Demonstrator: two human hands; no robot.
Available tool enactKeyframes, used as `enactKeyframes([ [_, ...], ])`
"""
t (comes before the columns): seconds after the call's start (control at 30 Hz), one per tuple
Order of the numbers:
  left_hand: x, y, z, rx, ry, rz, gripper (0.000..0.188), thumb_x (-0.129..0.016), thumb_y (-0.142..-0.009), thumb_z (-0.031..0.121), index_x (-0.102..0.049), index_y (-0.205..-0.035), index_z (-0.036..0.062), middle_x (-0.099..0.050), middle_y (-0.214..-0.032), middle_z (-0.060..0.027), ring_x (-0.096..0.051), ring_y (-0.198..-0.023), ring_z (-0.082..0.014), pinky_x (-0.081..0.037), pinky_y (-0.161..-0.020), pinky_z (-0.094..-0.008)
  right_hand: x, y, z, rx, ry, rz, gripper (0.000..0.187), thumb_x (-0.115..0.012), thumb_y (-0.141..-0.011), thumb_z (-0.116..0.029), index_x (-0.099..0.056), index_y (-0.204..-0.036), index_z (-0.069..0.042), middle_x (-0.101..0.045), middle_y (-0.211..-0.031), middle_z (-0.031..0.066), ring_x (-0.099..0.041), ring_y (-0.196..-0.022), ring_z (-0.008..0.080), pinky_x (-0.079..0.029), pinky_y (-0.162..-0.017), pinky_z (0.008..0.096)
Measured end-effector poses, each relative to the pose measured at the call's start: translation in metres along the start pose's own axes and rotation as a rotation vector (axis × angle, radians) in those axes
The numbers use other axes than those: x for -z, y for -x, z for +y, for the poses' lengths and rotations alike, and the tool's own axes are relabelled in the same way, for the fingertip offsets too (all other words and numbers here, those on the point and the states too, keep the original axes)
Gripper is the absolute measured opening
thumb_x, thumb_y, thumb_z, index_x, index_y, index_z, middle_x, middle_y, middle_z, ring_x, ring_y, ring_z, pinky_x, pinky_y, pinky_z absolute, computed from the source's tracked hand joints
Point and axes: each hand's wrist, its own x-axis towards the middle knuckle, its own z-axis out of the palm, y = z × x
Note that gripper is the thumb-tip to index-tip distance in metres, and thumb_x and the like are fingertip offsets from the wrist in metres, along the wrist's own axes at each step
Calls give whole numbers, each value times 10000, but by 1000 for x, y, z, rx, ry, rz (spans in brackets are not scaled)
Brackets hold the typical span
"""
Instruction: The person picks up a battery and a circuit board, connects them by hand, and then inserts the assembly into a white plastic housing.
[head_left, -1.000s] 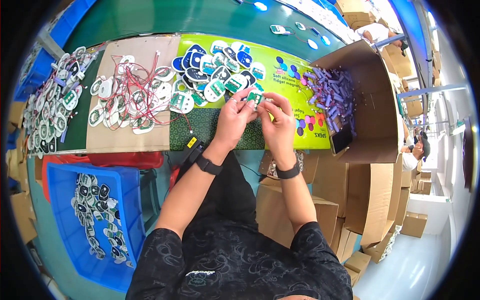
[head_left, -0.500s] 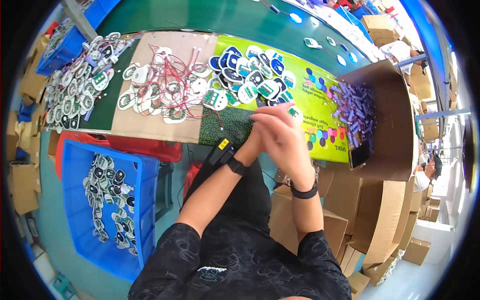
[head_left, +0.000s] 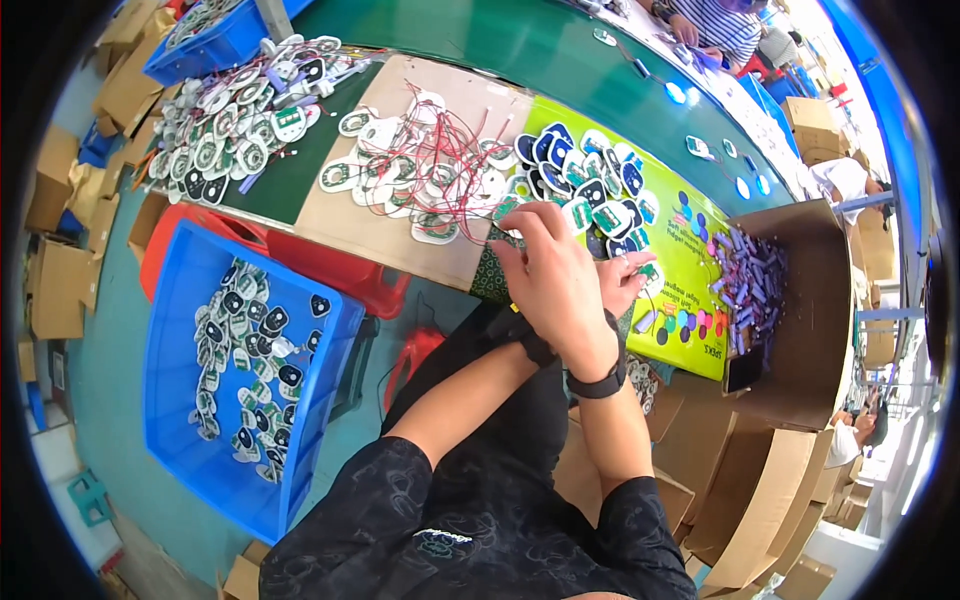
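Note:
My forearms cross at the wrists. My right hand (head_left: 550, 265) lies over my left and reaches leftward, its thumb and fingers apart. Its fingertips are at a green circuit board in a white oval casing (head_left: 506, 208), beside the heap of wired white parts (head_left: 400, 175). My left hand (head_left: 622, 283), partly hidden beneath, points right with its fingers bent at a small white-and-green part (head_left: 651, 275). A purple cylinder (head_left: 646, 321) lies just below that part. A pile of oval white, black and blue casings with green boards (head_left: 590, 180) spreads just beyond both hands.
A cardboard box (head_left: 800, 270) with purple cylinders (head_left: 745, 275) stands at right. At left are a heap of casings (head_left: 240, 110) and a blue bin (head_left: 335, 390) with more parts. A red stool (head_left: 290, 250) is under the table edge. A co-worker (head_left: 720, 30) sits across.
The view has shifted, so the table appears further right. My right hand has moved left over the left wrist; my left hand now shows on the right. A co-worker has come into view.

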Motion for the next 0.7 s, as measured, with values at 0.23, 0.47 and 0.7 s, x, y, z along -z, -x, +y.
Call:
enactKeyframes([
  [0.23, 8, 4, 7, -55, 101, 13, 346, -636, -924, 64, -648, -1270, 59, -733, -968, -199, -734, -851, -256, -554, -760, -334, -23, -21, -49, 407, -240, -272, 272, -665, -868, -68, -630, -1136, -35, -623, -1182, 138, -628, -1051, 346, -534, -875, 422],
  [0.47, 12, 7, 19, 63, 97, -115, 370, -593, -954, 47, -602, -1319, -7, -731, -1082, -177, -701, -951, -165, -545, -823, -304, -60, -65, -73, 577, -259, -299, 213, -618, -869, -49, -655, -1075, -10, -652, -1113, 156, -604, -1083, 359, -491, -948, 436],
  [0.7, 17, 18, -6, 38, 772, -264, 371, -521, -1056, 120, -505, -1423, 63, -598, -1279, -58, -524, -1155, -96, -506, -907, -291, -58, -173, -68, 408, -123, -106, 244, -576, -882, -54, -735, -1067, -48, -703, -1085, 204, -624, -1061, 392, -499, -939, 457],
])
